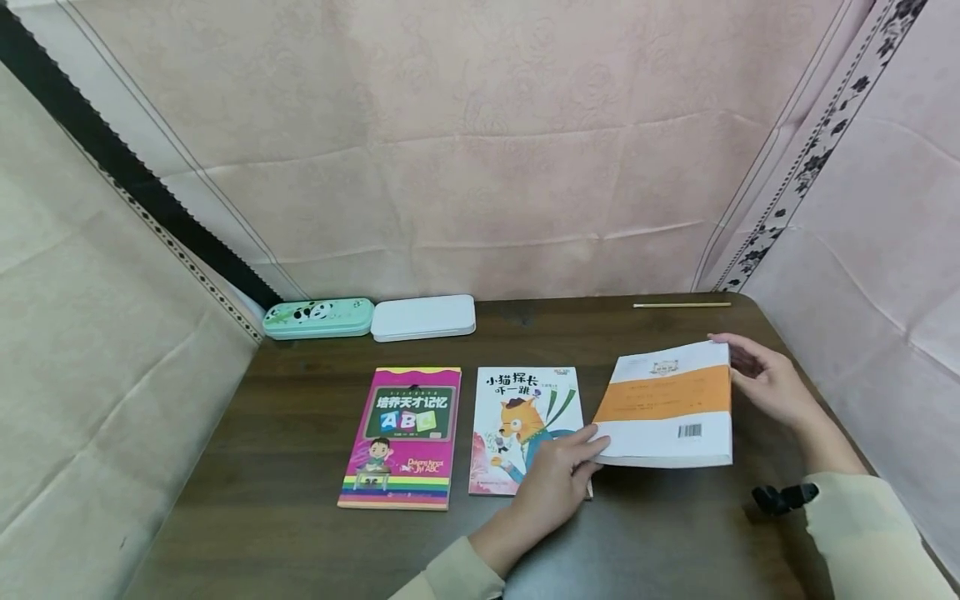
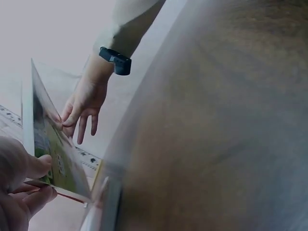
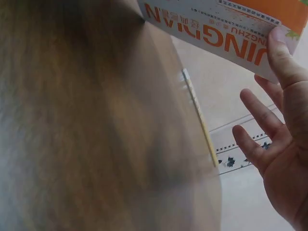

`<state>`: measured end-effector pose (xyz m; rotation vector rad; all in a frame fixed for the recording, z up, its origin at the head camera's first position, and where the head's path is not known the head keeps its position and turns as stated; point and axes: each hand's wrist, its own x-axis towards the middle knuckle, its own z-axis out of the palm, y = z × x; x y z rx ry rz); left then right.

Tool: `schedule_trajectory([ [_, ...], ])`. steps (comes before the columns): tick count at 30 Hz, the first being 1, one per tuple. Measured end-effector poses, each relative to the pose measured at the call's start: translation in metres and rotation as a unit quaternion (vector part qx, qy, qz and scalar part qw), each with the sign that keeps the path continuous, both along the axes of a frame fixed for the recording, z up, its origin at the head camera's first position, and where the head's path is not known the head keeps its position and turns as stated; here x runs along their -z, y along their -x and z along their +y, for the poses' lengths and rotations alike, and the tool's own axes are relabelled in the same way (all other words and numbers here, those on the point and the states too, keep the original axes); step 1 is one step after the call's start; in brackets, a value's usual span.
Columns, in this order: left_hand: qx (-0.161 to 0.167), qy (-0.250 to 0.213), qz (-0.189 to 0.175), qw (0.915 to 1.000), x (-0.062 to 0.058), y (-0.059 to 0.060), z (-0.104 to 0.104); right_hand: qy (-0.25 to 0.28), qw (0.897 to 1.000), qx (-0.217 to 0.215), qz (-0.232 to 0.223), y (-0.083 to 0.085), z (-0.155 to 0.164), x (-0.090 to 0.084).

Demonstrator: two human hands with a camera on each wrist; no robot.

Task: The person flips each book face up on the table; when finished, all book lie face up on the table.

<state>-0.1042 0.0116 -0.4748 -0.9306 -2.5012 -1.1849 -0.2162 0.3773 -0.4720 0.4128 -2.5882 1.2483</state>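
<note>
A white and orange book (image 1: 667, 404) is lifted at a tilt above the dark wooden table (image 1: 300, 517), right of centre. My left hand (image 1: 562, 475) pinches its lower left corner; in the left wrist view the thumb (image 2: 38, 163) lies on the cover (image 2: 50, 139) and the fingers are beneath. My right hand (image 1: 765, 379) is at the book's far right edge. There the thumb (image 3: 284, 53) presses the cover (image 3: 211, 24), while the other fingers (image 3: 255, 103) spread straight, off the book. A dark band (image 2: 115, 60) is on the right wrist.
Two books lie flat left of the hands: a pink ABC book (image 1: 401, 437) and a cat picture book (image 1: 525, 417). At the back are a green panda pencil case (image 1: 318, 318), a white case (image 1: 423, 317) and a pencil (image 1: 681, 305). Pink cloth walls enclose the table.
</note>
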Motion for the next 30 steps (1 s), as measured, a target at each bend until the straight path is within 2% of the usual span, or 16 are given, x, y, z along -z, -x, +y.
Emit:
schedule_trajectory([
  [2,-0.002,-0.021,-0.002,0.9998,-0.003,0.001,-0.003,0.001,1.000,0.012,0.010,0.002,-0.004,-0.005],
  [5,-0.005,-0.051,-0.016,0.9986,-0.008,0.003,-0.007,0.030,0.999,0.018,0.036,0.004,-0.013,-0.014],
  [10,-0.021,-0.071,-0.011,0.9972,-0.012,0.003,-0.015,0.123,0.991,0.008,0.055,0.004,-0.026,-0.025],
  [13,-0.034,-0.070,-0.004,0.9970,-0.014,0.004,-0.019,0.205,0.978,-0.003,0.042,0.004,-0.032,-0.029],
  [16,-0.040,-0.070,-0.025,0.9965,-0.016,0.005,-0.022,0.277,0.961,0.001,0.016,0.002,-0.041,-0.037],
  [19,-0.043,-0.073,-0.056,0.9948,-0.016,0.006,-0.024,0.277,0.960,0.039,-0.005,0.002,-0.049,-0.043],
  [24,-0.031,-0.080,-0.094,0.9919,-0.017,0.008,-0.026,0.194,0.972,0.121,-0.050,0.003,-0.057,-0.045],
  [26,-0.015,-0.103,-0.142,0.9843,-0.017,0.008,-0.025,0.161,0.975,0.135,-0.072,0.004,-0.058,-0.041],
  [27,-0.007,-0.122,-0.177,0.9766,-0.017,0.007,-0.025,0.141,0.977,0.138,-0.084,0.005,-0.058,-0.038],
  [30,0.000,-0.180,-0.283,0.9421,-0.016,0.007,-0.024,0.096,0.979,0.138,-0.117,0.007,-0.058,-0.027],
])
